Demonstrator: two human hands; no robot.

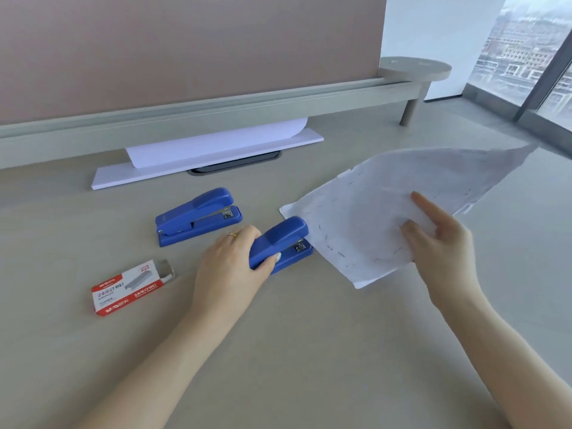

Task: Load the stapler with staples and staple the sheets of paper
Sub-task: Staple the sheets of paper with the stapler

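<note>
1. Gripping the stapler (280, 244) on the desk (309, 351), the left hand (235, 261) curls round its rear.
2. Pinching the sheets (371, 212), the right hand (439, 243) holds their edge in the stapler's mouth.
3. Staple box (128, 287) lies left of the grip.

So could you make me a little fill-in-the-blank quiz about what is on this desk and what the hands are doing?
1. The left hand grips a stapler coloured ____.
2. The number of staplers on the desk is ____.
3. The right hand holds sheets of ____.
4. The staple box lies on the ____ side of the gripped stapler.

Missing words: blue; two; paper; left
</note>
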